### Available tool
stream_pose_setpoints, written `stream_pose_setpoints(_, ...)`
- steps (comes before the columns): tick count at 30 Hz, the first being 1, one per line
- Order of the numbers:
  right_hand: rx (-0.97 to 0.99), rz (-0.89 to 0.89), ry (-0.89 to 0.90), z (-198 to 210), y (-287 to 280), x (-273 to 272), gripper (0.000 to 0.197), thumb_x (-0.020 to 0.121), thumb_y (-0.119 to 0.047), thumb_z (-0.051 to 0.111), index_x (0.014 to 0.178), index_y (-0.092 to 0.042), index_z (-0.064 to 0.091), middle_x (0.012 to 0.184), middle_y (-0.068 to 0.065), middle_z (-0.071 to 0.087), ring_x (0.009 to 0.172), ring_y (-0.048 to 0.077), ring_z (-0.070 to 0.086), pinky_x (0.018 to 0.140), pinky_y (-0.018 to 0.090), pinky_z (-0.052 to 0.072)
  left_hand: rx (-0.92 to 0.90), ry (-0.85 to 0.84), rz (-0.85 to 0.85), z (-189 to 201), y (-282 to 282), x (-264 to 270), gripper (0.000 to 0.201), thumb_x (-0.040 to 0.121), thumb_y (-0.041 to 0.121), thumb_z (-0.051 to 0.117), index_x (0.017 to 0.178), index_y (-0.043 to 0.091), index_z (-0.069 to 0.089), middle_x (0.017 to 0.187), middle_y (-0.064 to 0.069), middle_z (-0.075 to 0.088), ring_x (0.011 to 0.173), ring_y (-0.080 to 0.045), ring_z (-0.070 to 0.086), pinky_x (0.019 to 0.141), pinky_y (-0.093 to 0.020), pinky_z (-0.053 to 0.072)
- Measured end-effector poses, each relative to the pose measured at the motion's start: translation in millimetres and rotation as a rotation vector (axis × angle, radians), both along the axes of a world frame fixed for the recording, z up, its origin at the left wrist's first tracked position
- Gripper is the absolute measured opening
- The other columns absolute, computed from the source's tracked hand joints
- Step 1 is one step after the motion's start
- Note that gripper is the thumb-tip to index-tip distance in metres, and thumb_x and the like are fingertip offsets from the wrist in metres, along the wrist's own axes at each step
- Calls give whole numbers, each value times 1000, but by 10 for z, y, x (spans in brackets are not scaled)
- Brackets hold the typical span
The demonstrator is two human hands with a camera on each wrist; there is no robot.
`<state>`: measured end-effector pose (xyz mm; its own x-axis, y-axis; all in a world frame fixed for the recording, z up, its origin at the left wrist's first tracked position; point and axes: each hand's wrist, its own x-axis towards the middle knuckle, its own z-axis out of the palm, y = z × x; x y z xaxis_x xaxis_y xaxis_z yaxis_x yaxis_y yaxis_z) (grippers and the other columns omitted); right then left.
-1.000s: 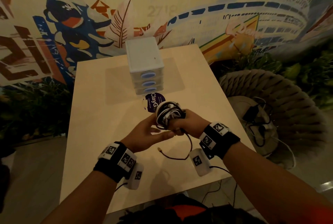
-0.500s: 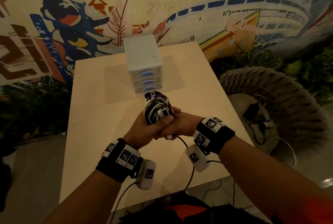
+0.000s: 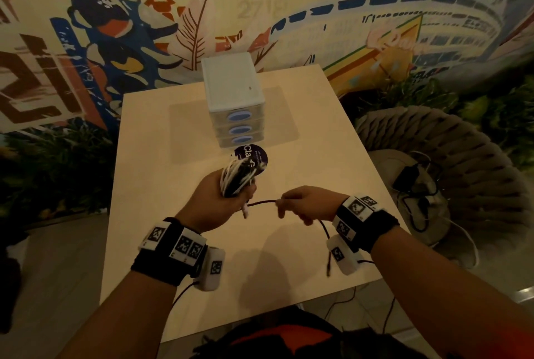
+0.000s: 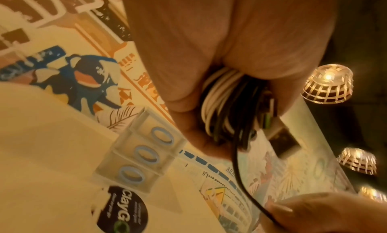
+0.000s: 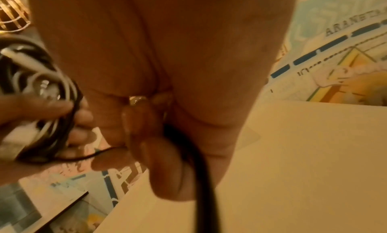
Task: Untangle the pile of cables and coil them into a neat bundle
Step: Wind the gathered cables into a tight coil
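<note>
a pale wooden table [image 3: 161, 185] stands against a painted mural wall [image 3: 318, 11] with a blue figure, a feather and a long white building lettered along its roof. on the table sits a small white three-drawer organiser [image 3: 234, 98] with blue oval handles, and just in front of it lies a dark round sticker [image 3: 254, 154] reading "clayg". to the right of the table is a woven rope chair [image 3: 450, 162] with a dark adapter and wires on its seat; green plants line the foot of the wall. woven lampshades [image 4: 326, 84] glow overhead in the left wrist view.

the left hand [image 3: 213, 202] is wrapped round the coiled bundle of black and white cables [image 3: 237, 178], held above the table near the sticker. the right hand [image 3: 306, 204] pinches the loose black cable [image 3: 261, 202] that runs from the bundle, its tail hanging past the wrist.

half a second ago both hands were clasped together on the bundle; now they are apart, the right drawn off to the right with the black cable stretched between them.
</note>
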<state>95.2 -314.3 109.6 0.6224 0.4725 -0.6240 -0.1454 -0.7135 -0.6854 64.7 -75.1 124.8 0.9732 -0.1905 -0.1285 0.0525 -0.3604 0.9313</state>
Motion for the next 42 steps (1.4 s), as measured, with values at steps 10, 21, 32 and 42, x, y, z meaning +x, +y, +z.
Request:
stream_pose_setpoints(10, 159, -288, 165, 94, 137, -57, 53, 105, -46, 33, 71, -11, 53, 62, 2, 41, 47, 14, 27, 51, 28, 26, 771, -118, -374, -133, -194, -21, 12, 88, 28, 66, 95, 24, 58, 89, 3, 66, 79, -20, 60, 69, -32, 45)
stream_pose_setpoints(21, -324, 285, -185, 125, 300, -87, 62, 67, -76, 74, 95, -21, 73, 85, 1, 74, 81, 17, 68, 79, 38, 56, 952, -87, -478, -258, -344, -124, 41, 88, 36, 67, 118, 23, 43, 96, 1, 67, 76, -22, 62, 69, -37, 54)
stream_pose_setpoints(32, -557, 419, -313, -79, 604, -274, 28, 84, -49, 69, 77, -23, 62, 72, -4, 61, 62, 12, 55, 61, 28, 45, 945, -45, -546, -389, -394, -174, 114, 83, 44, 75, 161, 26, -6, 111, -4, 70, 94, -24, 66, 73, -34, 49)
stream_pose_setpoints(42, -170, 149, -190, 38, 250, -108, 23, 86, -37, 69, 102, -21, 65, 79, 2, 71, 70, 17, 65, 71, 30, 53, 218, 49, -209, -256, 20, -159, 127, 67, 54, 90, 155, 56, -2, 144, 20, 46, 110, -1, 62, 89, -29, 57)
